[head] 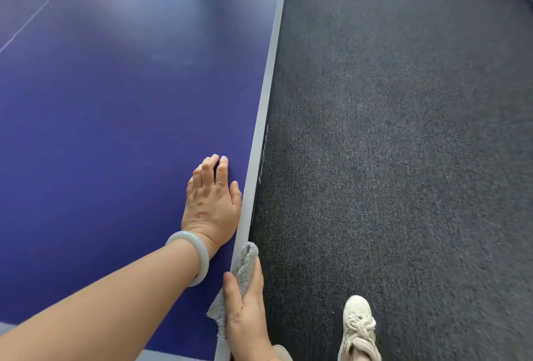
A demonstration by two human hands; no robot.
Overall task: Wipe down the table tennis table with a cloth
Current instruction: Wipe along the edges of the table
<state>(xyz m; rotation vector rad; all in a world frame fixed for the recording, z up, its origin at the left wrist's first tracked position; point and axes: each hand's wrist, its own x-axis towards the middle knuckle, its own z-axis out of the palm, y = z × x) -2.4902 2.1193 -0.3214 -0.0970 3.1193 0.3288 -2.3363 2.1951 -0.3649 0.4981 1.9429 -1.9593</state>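
- Nearest in the head view, the right hand (pixel 245 311) grips a fluffy grey cloth (pixel 245 259), thumb on top and fingers wrapped round it, pressing it onto the pale grey edge strip (pixel 266 95) of the dark blue table tennis table (pixel 115 130).
- Left hand (pixel 213 196) lies flat on the blue top beside that strip, fingers straight, holding nothing.
- Likely step: wiping the side rim. Next, slide the cloth forward under steady pressure.

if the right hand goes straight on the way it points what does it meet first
Probably the left hand, flat on the table right beside the edge strip the cloth in the right hand rides; beyond it the edge looks free.
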